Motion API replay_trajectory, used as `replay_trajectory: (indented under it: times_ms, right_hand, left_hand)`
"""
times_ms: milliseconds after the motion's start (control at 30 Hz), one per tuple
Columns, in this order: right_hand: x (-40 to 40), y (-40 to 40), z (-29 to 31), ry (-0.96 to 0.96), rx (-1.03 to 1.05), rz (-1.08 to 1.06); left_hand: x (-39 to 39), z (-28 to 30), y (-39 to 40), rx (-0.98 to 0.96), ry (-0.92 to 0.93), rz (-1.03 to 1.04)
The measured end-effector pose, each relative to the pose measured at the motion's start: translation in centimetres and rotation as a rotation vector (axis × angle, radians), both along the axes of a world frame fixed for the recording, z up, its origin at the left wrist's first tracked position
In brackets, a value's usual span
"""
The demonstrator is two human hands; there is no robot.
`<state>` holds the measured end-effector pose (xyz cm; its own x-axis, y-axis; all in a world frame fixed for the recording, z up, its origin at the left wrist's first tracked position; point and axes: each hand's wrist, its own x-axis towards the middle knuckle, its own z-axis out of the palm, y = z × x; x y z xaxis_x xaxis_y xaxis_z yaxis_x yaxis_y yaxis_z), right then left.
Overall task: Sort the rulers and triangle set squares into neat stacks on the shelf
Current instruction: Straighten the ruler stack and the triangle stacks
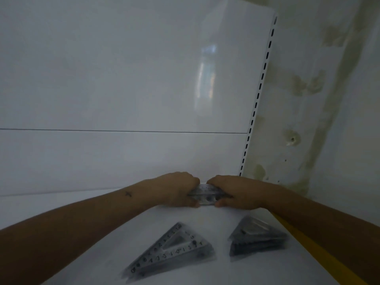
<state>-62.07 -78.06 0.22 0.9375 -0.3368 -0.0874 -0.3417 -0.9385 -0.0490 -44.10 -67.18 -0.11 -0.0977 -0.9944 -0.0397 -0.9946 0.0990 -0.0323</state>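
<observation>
Far back on the white shelf (72,204), both hands close on one bundle of clear rulers (205,194): the left hand (176,190) grips its left end, the right hand (236,192) its right end. Nearer, a stack of clear set squares (174,251) lies flat left, and a darker, blurred stack of triangles (257,237) lies just right of it, apart.

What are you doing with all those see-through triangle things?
A person is tidying clear rulers and set squares on a white shelf. Both hands, the left hand and the right hand, grip a bundle of clear rulers at the back of the shelf, squaring it up. Nearer lie two piles of set squares: a larger pile on the left and a smaller, darker pile on the right.
</observation>
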Motion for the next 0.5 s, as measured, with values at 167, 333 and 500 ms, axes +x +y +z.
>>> replay_trajectory:
  times_ms: [167, 333, 500]
  right_hand:
    - [0.0, -0.3, 0.5, -0.008, -0.035, 0.015]
    - [0.1, -0.6, 1.0, -0.041, -0.078, 0.015]
    - [0.2, -0.8, 1.6, -0.062, -0.122, 0.050]
  left_hand:
    - [-0.9, 0.7, 0.4, -0.059, -0.123, -0.003]
    - [-1.3, 1.6, 0.0, -0.070, -0.079, 0.066]
    - [-1.3, 2.1, 0.2, -0.060, -0.036, 0.082]
